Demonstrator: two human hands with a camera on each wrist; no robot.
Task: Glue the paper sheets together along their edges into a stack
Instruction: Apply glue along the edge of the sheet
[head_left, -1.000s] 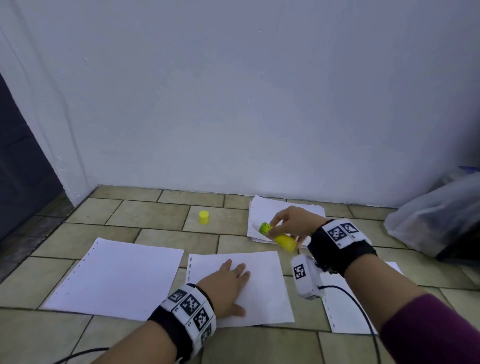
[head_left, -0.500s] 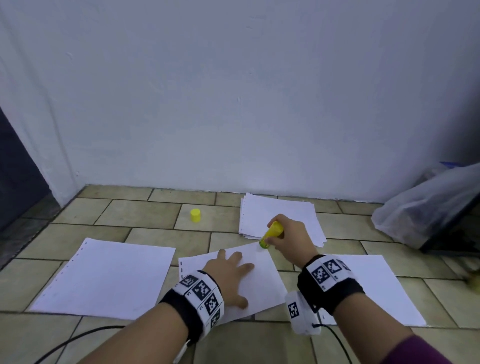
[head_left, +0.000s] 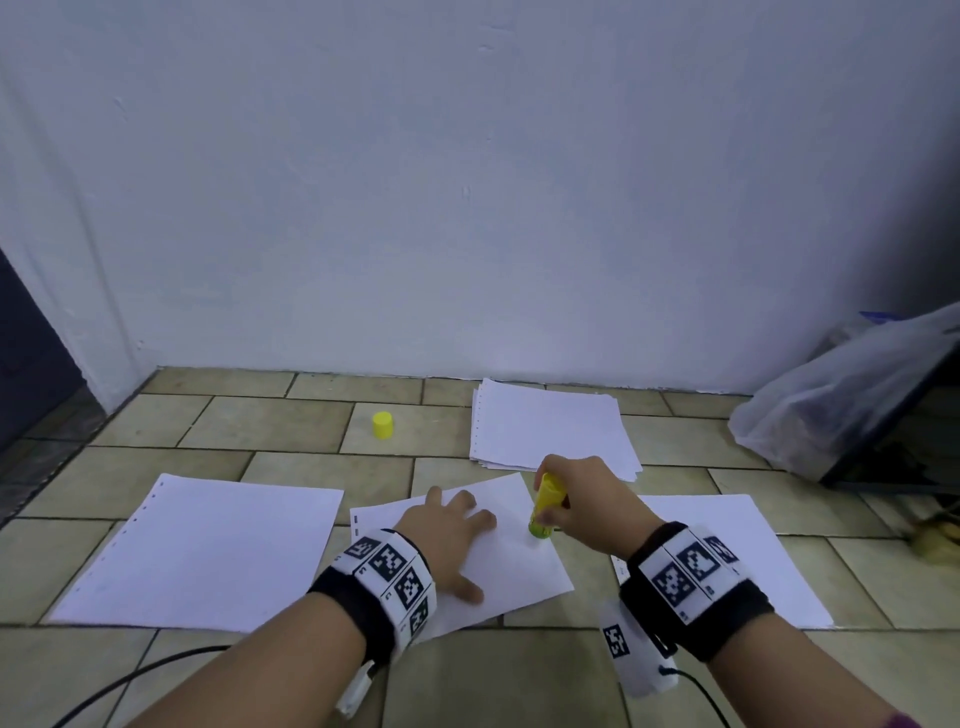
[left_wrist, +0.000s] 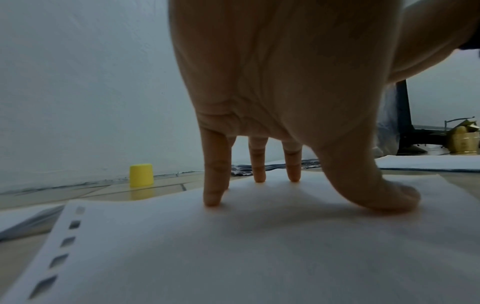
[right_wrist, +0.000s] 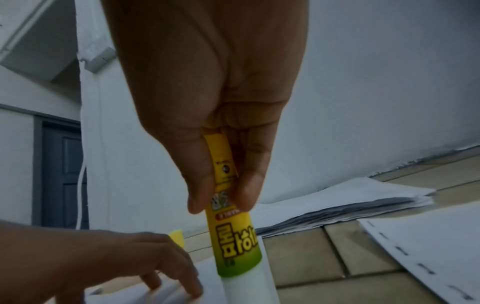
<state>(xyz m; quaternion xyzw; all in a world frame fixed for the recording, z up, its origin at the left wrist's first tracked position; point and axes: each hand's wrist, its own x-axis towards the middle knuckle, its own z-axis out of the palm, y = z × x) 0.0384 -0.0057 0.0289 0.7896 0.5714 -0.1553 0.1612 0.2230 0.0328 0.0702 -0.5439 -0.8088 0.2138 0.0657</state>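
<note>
Since the earlier frame, the glue stick (head_left: 546, 506) has swung upright, tip down on the centre sheet (head_left: 511, 569) near its right edge. Left hand (head_left: 448, 530) presses that sheet flat, fingers spread (low centre of frame). Right hand (head_left: 582, 499) grips the stick. Its yellow cap (head_left: 383, 425) stands on the floor, upper left.

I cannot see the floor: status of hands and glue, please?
Left hand flat on middle sheet. Right hand grips glue stick, tip on sheet's right edge. Nothing blocking.
</note>
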